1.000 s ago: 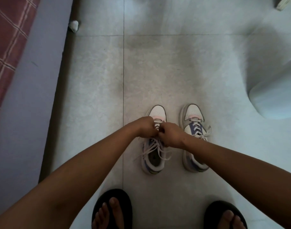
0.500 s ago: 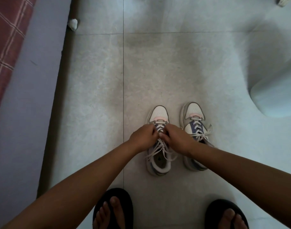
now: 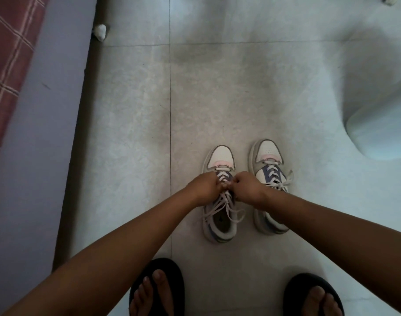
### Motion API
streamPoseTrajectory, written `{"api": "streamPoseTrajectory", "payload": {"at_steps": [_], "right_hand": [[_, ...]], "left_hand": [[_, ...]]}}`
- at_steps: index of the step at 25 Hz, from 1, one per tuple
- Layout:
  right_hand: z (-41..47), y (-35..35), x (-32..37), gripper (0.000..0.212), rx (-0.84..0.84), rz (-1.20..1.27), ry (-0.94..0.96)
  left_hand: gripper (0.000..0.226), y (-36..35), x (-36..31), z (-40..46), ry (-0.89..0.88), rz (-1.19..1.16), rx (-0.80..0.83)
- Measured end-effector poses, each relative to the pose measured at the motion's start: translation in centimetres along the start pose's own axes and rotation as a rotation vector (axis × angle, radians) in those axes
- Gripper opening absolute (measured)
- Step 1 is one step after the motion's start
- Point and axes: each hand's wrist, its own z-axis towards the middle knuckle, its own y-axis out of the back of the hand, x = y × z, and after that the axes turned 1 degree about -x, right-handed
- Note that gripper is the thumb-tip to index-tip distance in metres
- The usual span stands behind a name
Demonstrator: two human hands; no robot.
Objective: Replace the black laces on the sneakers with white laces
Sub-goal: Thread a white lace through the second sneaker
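Note:
Two white sneakers with blue tongues stand side by side on the tiled floor, toes pointing away from me. The left sneaker [image 3: 219, 226] carries a white lace [image 3: 227, 207] whose loose ends trail over its opening. My left hand [image 3: 205, 187] and my right hand [image 3: 247, 187] meet over its upper eyelets, each pinching the white lace. The right sneaker [image 3: 269, 169] is fully laced in white, with a bow near its collar. No black lace is in view.
A bed edge [image 3: 42, 133] with a checked red cover [image 3: 8, 53] runs along the left. A pale rounded object [image 3: 382, 128] stands at the right. My feet in black slippers [image 3: 158, 288] are at the bottom. A small white scrap [image 3: 100, 31] lies by the bed.
Both hands have shifted slightly toward the toe and spread a little apart while holding the lace. The left sneaker has turned straighter beside the right one.

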Motion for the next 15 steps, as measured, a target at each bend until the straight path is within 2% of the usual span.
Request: {"api": "streamPoseTrajectory", "payload": {"at_steps": [2, 4, 9, 11, 15], "right_hand": [[0.0, 0.0, 0.0, 0.034, 0.019, 0.103, -0.035], [-0.4, 0.1, 0.1, 0.027, 0.029, 0.161, -0.013], [-1.4, 1.2, -1.0, 0.017, 0.024, 0.21, 0.206], [-1.3, 1.2, -1.3, 0.016, 0.055, 0.136, 0.228], [-0.2, 1.0, 0.4, 0.027, 0.085, -0.282, 0.242]], "left_hand": [[0.037, -0.3, 0.5, 0.1, 0.048, -0.069, -0.022], [0.027, -0.4, 1.0, 0.0, 0.08, -0.224, -0.074], [0.018, -0.7, 2.8, -1.8, 0.009, -0.695, -0.202], [0.018, -1.3, 2.9, -2.0, 0.04, -0.668, -0.206], [0.022, -1.0, 2.1, -0.5, 0.121, -0.316, -0.12]]}}
